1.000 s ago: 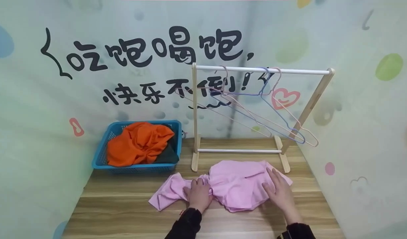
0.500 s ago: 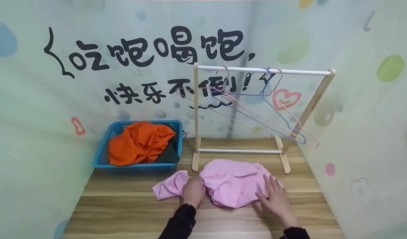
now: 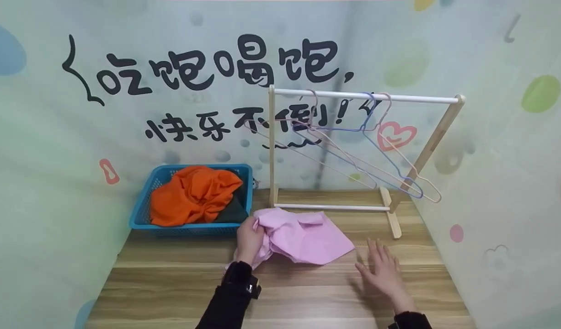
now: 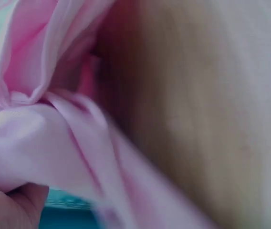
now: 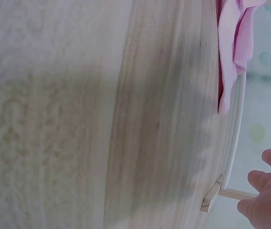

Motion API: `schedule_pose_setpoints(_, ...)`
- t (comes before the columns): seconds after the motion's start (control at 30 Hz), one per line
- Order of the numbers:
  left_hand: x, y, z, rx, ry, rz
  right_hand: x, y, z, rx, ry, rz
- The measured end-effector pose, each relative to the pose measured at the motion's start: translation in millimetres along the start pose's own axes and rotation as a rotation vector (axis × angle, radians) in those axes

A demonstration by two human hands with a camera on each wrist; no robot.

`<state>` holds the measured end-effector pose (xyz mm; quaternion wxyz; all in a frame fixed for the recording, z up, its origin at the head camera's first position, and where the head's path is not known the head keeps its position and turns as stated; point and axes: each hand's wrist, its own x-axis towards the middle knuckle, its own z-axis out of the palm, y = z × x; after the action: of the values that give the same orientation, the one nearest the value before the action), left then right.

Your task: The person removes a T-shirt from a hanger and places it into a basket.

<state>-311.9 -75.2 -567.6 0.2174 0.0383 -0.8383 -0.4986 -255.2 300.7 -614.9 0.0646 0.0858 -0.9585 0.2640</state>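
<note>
A crumpled pink garment [image 3: 303, 233] trails to the right from my left hand [image 3: 249, 240], which grips its bunched left end just in front of the basket. In the left wrist view, the pink cloth [image 4: 35, 138] hangs in folds above part of the hand [image 4: 11, 210]. My right hand [image 3: 382, 269] is spread, fingers straight, low over the table to the right of the garment and apart from it. Its fingertips show at the edge of the right wrist view, with the garment [image 5: 235, 47] farther off.
A blue plastic basket [image 3: 191, 232] at the back left holds orange cloth [image 3: 189, 196] and dark green cloth [image 3: 232, 211]. Behind the garment stands a wooden rack [image 3: 272, 151] with a white top bar [image 3: 339, 94]. Pink and blue hangers [image 3: 369, 123] hang from it.
My left hand has closed on the garment and moved left and away from me, dragging it off the right side. The right hand, earlier over the cloth, now has only table beneath.
</note>
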Motion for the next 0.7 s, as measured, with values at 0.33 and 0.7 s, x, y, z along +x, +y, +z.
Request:
schedule_pose_setpoints(0.33,54.5,67.0,-61.4,-0.182,0.133,0.038,3.8,2.5,-13.3,0.015,-0.015,0.028)
schedule_pose_setpoints(0.7,102.6,114.7,-150.6,-0.109,0.378,0.142,9.8,9.3,-28.7,-0.018,0.059,-0.01)
